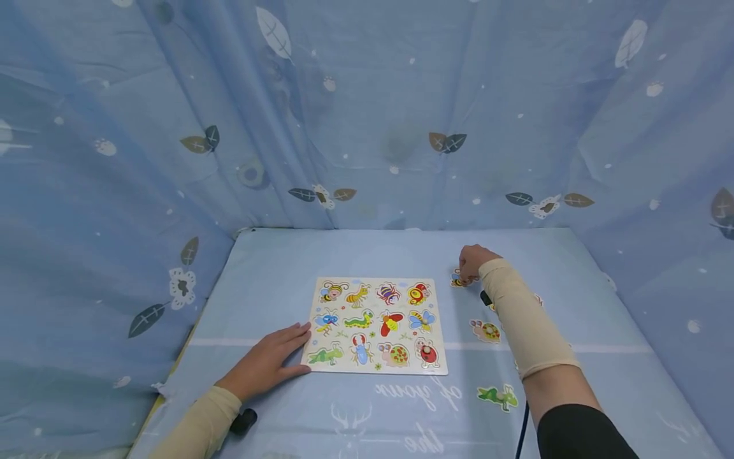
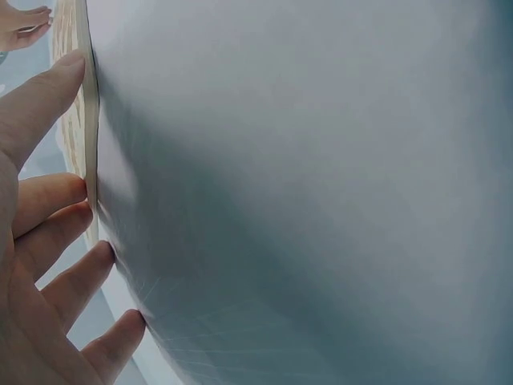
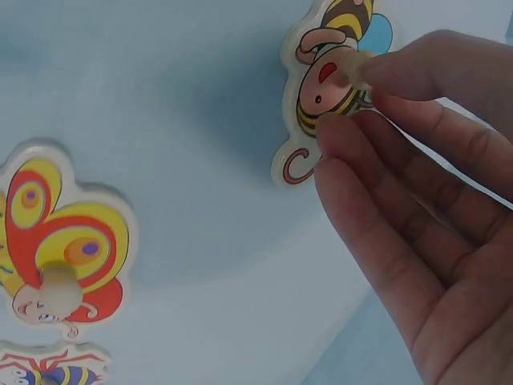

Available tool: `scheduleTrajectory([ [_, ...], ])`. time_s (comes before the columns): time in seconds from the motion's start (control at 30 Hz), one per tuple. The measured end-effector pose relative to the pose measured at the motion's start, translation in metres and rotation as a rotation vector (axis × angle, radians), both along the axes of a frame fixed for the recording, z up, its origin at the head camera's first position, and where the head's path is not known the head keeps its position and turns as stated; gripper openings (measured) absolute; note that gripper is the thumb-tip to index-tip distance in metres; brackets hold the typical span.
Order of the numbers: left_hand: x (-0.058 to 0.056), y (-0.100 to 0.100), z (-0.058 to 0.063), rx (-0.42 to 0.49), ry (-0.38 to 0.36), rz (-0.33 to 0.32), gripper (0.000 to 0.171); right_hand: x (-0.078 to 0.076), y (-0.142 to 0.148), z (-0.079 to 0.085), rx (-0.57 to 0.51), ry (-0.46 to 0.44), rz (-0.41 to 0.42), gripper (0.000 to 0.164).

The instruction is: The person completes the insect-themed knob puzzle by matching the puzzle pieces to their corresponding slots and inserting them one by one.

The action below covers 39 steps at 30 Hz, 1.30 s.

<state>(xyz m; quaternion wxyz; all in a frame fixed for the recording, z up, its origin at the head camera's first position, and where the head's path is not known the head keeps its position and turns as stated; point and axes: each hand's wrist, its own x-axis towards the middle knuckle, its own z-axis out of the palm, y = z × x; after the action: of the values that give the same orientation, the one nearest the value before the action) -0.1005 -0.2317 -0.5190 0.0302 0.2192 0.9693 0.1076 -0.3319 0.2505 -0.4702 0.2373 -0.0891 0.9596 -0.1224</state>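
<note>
A wooden puzzle board (image 1: 374, 302) printed with colourful insects lies on the table. My left hand (image 1: 269, 363) rests against its left edge, thumb and fingers extended; in the left wrist view the fingertips touch the board's rim (image 2: 90, 120). Right of the board's far corner, my right hand (image 1: 474, 262) pinches the small peg (image 3: 357, 68) of a bee puzzle piece (image 3: 325, 88). The fingers cover part of the bee. Near it in the right wrist view lies a butterfly piece (image 3: 100, 241) with its own peg, and below that a spider piece (image 3: 60, 373) cut off by the frame.
A snail piece (image 1: 486, 331) and a green grasshopper piece (image 1: 499, 396) lie right of the board. Other pieces are partly hidden under my right forearm (image 1: 524, 319). A black cable (image 1: 522, 430) runs near the front. Blue patterned curtains (image 1: 367, 127) surround the table.
</note>
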Motion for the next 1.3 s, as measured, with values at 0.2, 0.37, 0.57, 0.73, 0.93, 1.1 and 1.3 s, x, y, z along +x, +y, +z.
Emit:
scheduleTrajectory([
  [0.2,-0.001,-0.002,-0.001,0.017,0.002,-0.021,0.078,-0.003,-0.003,-0.004,-0.041,-0.046,-0.022,0.008],
  [0.37,-0.001,-0.002,-0.001,0.025,-0.008,-0.022,0.078,-0.004,-0.004,-0.004,-0.069,-0.058,-0.021,0.01],
  [0.57,0.0,-0.001,0.001,0.032,-0.02,-0.022,0.078,-0.007,-0.006,-0.008,-0.059,-0.061,-0.019,0.013],
  [0.73,-0.001,-0.001,0.001,0.012,0.006,-0.016,0.078,-0.004,-0.021,0.005,-0.035,-0.048,-0.028,0.008],
  [0.93,0.0,-0.003,0.0,0.001,0.021,-0.016,0.078,-0.004,-0.063,0.009,-0.025,-0.013,0.02,0.012],
  [1.1,0.0,-0.004,-0.001,0.013,0.007,-0.015,0.079,-0.003,-0.118,0.01,-0.052,0.06,0.143,0.039],
  [1.3,-0.001,-0.003,-0.001,0.004,0.001,-0.011,0.079,0.004,-0.189,0.013,-0.078,0.085,0.328,0.04],
])
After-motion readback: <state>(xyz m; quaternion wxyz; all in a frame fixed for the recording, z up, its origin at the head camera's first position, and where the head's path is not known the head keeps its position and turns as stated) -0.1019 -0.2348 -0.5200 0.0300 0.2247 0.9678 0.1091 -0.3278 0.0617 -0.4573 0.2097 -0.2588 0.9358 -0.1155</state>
